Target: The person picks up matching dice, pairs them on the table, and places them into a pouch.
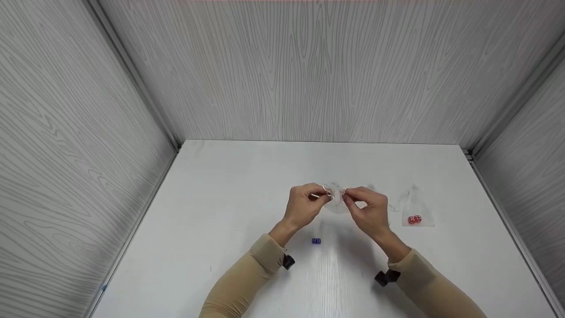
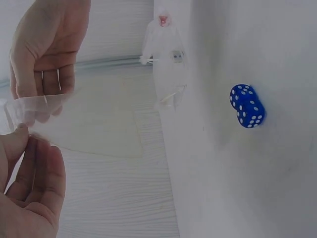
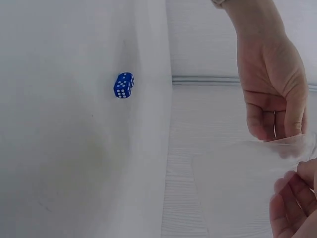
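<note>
My left hand (image 1: 304,205) and my right hand (image 1: 368,210) pinch opposite sides of the mouth of a small sheer drawstring bag (image 2: 106,119), held above the table. Its body hangs below the fingers and looks flat, with no contents visible. In the right wrist view the bag (image 3: 237,178) spans between both hands. Two blue dice (image 2: 247,106) with white pips lie touching each other on the table, below and nearer me than the hands.
To the right lies a sheer bag (image 1: 418,205) with red dice (image 1: 414,219) inside. More sheer bag material (image 2: 172,96) lies beside it, partly hidden behind my right hand in the head view. Grey wood-grained panels (image 1: 282,70) wall the white table (image 1: 212,190) at back and sides.
</note>
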{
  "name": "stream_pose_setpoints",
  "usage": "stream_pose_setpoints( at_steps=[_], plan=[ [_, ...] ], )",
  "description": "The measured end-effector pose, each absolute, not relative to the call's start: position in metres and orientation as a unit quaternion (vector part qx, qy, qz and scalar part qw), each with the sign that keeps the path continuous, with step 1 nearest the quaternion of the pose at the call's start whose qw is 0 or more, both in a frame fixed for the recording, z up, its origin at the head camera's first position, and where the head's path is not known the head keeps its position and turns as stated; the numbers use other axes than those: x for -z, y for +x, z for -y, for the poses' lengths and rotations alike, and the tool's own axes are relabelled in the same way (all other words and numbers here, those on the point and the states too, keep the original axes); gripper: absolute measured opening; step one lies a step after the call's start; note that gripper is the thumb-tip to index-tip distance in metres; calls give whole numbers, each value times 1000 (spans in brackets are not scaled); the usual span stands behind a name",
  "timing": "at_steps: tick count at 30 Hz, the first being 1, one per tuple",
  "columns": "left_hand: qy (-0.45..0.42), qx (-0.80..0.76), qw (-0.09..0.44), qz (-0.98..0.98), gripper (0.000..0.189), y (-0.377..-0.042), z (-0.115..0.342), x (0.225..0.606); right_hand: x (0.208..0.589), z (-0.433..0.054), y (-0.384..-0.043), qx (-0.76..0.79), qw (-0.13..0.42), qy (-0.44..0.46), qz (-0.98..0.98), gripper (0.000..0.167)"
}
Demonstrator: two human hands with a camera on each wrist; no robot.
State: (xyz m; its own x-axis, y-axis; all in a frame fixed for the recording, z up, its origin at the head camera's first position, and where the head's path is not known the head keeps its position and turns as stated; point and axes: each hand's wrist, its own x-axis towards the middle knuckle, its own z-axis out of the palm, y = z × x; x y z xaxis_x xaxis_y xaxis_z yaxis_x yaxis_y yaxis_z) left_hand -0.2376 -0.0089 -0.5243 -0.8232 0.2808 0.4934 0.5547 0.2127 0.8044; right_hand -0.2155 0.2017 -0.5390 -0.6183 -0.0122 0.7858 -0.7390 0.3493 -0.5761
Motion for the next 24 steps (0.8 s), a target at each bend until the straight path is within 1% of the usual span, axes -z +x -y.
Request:
stream_pose_setpoints(
  at_steps=[4, 12, 19, 24],
  plan=[
    [-257, 563, 105, 779, 7, -238, 15, 527, 540, -210, -216, -503, 362, 245, 746, 26],
    [-244, 545, 88, 797, 8, -239, 17, 535, 543, -214, -212, -507, 347, 265, 743, 23],
    [-258, 533, 80, 802, 8, -237, 12, 538, 548, -210, -211, -491, 336, 285, 752, 23],
    [-267, 515, 71, 811, 10, -236, 18, 542, 552, -214, -210, -480, 339, 281, 759, 23]
  ],
)
